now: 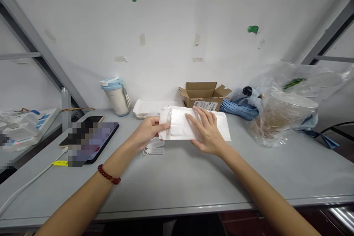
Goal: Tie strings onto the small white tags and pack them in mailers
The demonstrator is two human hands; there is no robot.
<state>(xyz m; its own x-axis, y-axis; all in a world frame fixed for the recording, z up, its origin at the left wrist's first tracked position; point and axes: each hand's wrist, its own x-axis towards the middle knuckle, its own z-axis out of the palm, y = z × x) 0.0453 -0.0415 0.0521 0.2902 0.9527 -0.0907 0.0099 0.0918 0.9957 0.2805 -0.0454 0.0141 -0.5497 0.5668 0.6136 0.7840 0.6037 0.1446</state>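
While the left hand (149,129) pinches the left short end of the white packet (181,125), with its thumb on the face and its fingers behind, the right hand (207,132) lies across the right half. The packet extends to the right from the left-hand grip. Its long axis runs left to right, roughly parallel to the front edge of the table (177,180). Of the 2 hands, the right is nearer to the packet's middle; the left is at the end. The right fingers are spread over the face, and the thumb is at the lower edge; whether they clamp the packet cannot be told. Position: the packet is in front of the open cardboard box (199,96) and the white stack (149,105). Contact between packet and table cannot be confirmed.
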